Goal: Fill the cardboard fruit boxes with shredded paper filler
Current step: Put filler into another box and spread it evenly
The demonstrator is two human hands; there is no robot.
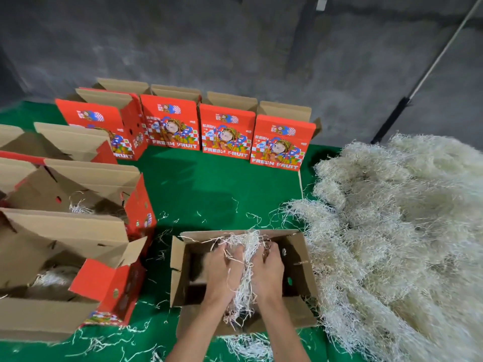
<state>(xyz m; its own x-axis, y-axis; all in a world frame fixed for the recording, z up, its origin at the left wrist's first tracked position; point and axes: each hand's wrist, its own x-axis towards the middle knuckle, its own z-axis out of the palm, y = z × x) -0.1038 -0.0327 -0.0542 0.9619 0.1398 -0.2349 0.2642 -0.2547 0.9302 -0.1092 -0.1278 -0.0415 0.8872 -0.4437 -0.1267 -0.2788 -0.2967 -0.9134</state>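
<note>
An open cardboard fruit box (300,259) stands on the green mat right in front of me. Both hands are down inside it with one bunch of white shredded paper (245,273) between them. My left hand (222,270) grips the bunch from the left, and my right hand (266,270) grips it from the right. Strands hang below my wrists and stick up above my fingers. A big heap of shredded paper (392,231) lies just right of the box.
Three open boxes (68,231) stand at the left; the two nearer ones hold some shredded paper. Several red "Fresh Fruit" boxes (227,131) line the back of the green mat (209,184). Loose strands litter the mat. A pole (428,74) leans against the grey wall.
</note>
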